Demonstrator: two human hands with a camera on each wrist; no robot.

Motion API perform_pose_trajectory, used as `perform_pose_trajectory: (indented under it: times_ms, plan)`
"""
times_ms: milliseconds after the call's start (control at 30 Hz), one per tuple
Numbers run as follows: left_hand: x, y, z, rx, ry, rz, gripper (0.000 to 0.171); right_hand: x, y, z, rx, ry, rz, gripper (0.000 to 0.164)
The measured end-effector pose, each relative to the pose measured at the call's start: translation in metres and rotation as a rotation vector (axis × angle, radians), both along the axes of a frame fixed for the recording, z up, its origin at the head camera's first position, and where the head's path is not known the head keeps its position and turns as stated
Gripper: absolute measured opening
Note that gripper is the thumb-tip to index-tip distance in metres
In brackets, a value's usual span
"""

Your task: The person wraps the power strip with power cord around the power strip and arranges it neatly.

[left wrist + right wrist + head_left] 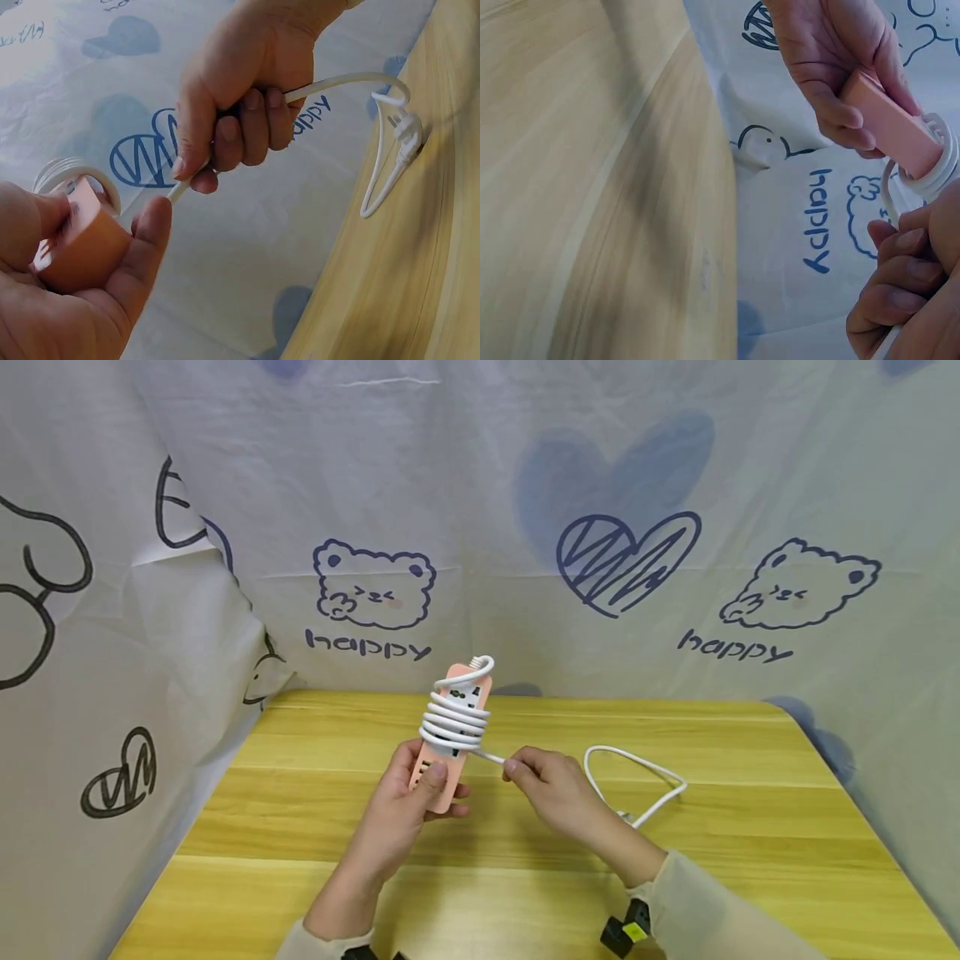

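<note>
A pink and white power strip [442, 777] is held upright and slightly tilted above the table. My left hand [401, 802] grips its lower end, thumb across the front face. Several turns of white cord [453, 724] wrap around the strip's upper half. To the right, my right hand [555, 789] pinches the cord just off the last turn, and the left wrist view shows its fingers curled round it. From that hand the loose cord [352, 78] runs down to the table, where the white plug [407, 135] lies beside a bend of cord.
The yellow wooden table [300, 827] stretches under both hands, its far edge against a white cloth backdrop [495, 527] printed with bears and hearts. On the right, a loop of cord [637, 758] lies on the tabletop. Black wrist cameras [626, 931] sit by the sleeves.
</note>
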State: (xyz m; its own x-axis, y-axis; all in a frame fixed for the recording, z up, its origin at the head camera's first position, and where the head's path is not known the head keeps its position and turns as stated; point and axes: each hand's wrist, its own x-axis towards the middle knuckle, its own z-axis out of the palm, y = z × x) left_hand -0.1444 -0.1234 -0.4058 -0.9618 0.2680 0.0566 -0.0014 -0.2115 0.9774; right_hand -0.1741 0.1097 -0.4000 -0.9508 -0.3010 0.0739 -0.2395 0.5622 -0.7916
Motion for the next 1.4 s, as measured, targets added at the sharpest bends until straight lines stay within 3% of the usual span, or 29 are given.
perform_pose_trajectory:
  times_ms: [267,467,833,1100,1233,1333,1400]
  plan:
    - [0.000,0.003,-0.001,-0.073,-0.031,0.052,0.039,0.013,-0.002,0.010,-0.047,0.124,0.100,0.023]
    - [0.002,0.006,-0.002,-0.190,-0.021,0.122,0.039,0.015,-0.002,0.012,-0.085,0.144,0.073,0.022]
    - [0.000,0.004,-0.001,-0.301,-0.023,0.166,0.046,0.017,-0.005,0.012,-0.060,0.144,0.076,0.020]
    - [0.001,0.003,0.002,-0.418,0.050,0.307,0.047,0.015,-0.003,0.012,-0.071,0.029,0.145,0.018]
    - [0.000,-0.003,0.003,-0.410,0.056,0.356,0.048,0.013,0.008,0.015,-0.117,-0.111,0.281,0.017]
    - [-0.003,-0.009,0.004,-0.423,0.055,0.396,0.049,0.013,0.019,0.017,-0.069,-0.166,0.430,0.042]
    - [-0.005,-0.013,0.004,-0.444,0.055,0.429,0.049,0.015,0.025,0.019,-0.002,-0.156,0.495,0.053]
